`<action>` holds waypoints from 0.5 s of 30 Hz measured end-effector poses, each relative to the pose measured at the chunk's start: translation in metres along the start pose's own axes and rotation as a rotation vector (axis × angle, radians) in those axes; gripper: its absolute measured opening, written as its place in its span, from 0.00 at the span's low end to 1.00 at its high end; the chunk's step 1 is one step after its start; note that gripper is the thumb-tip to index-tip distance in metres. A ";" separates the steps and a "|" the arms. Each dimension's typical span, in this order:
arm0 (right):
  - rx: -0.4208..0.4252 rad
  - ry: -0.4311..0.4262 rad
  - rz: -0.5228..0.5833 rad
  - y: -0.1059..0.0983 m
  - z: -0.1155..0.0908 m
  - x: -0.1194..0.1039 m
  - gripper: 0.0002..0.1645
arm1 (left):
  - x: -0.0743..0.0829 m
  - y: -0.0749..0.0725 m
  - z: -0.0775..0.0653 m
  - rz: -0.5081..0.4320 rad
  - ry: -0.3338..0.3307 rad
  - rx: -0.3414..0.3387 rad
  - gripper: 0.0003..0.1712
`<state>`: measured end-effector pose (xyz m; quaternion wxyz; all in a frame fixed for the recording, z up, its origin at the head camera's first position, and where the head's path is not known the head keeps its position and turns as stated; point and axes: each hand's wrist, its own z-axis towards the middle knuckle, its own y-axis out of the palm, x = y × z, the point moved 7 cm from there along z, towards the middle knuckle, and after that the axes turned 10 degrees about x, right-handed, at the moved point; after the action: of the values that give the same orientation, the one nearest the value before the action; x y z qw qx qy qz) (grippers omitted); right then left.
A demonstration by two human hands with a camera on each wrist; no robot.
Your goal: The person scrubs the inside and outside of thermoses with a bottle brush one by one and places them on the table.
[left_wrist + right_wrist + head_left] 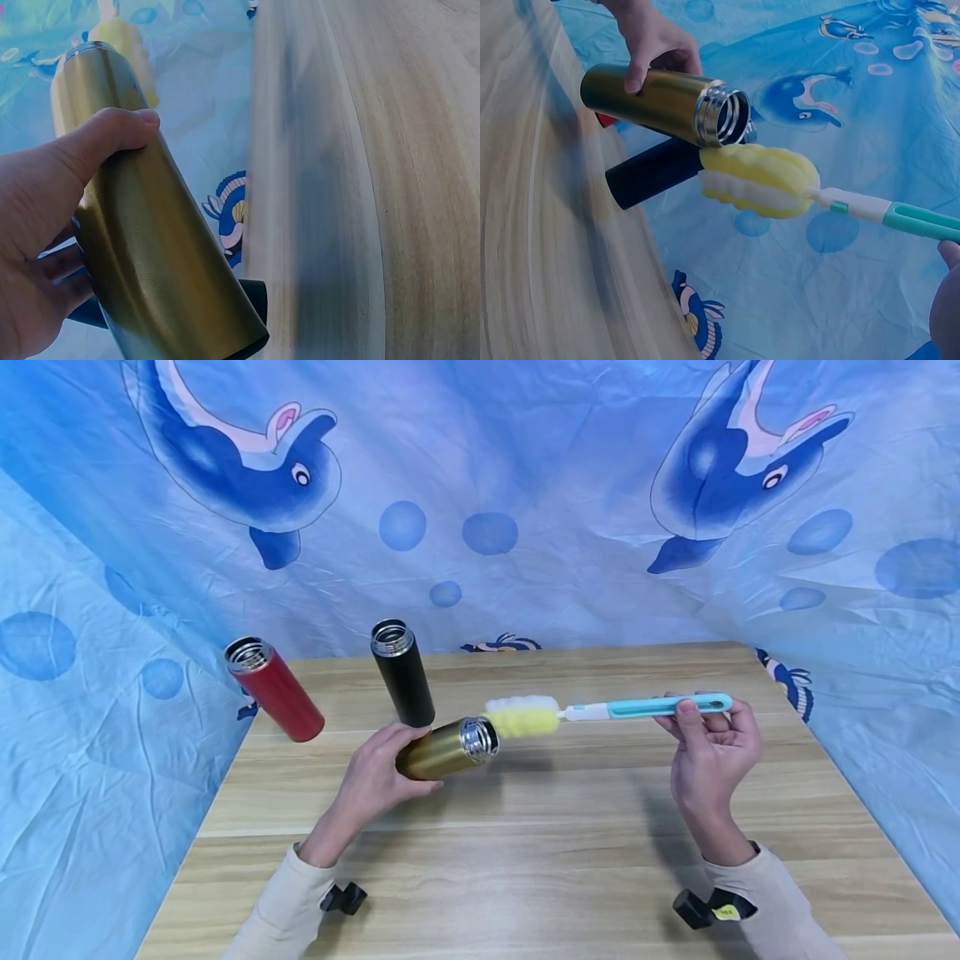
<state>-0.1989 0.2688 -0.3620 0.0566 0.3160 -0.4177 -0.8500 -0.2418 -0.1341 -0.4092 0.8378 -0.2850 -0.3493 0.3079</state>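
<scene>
My left hand (381,768) grips a gold thermos bottle (442,750) around its body, with the lidless threaded mouth turned to the right. In the left wrist view the thumb lies across the gold bottle (157,217), which is held above the table. My right hand (712,752) holds the turquoise handle of a bottle brush (648,707) between thumb and fingers. Its yellow and white sponge head (761,180) is right by the bottle's mouth, outside the opening in the right wrist view.
A black thermos (405,681) without a lid stands behind the gold one. Farther left is a red thermos (277,693), also lidless. Both stand on the wooden table (510,877). A blue dolphin-print cloth (555,585) hangs behind and at the sides.
</scene>
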 end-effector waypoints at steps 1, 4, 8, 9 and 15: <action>-0.008 0.001 0.006 0.000 0.000 0.000 0.10 | 0.000 0.000 0.000 0.001 -0.005 0.000 0.43; -0.037 -0.001 0.014 0.000 0.000 -0.001 0.10 | -0.001 0.001 0.000 0.001 -0.016 -0.001 0.43; -0.059 -0.007 0.021 -0.002 0.000 -0.002 0.10 | -0.002 0.002 0.000 0.003 -0.025 0.004 0.43; -0.063 -0.008 0.024 -0.003 0.000 -0.002 0.10 | -0.002 0.002 0.000 0.006 -0.029 0.007 0.43; -0.092 0.000 0.038 -0.004 -0.003 -0.001 0.10 | -0.003 0.002 0.000 0.030 -0.058 0.021 0.44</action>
<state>-0.1958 0.2698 -0.3654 0.0872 0.3053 -0.3841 -0.8670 -0.2441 -0.1355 -0.4119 0.8256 -0.2725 -0.3658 0.3321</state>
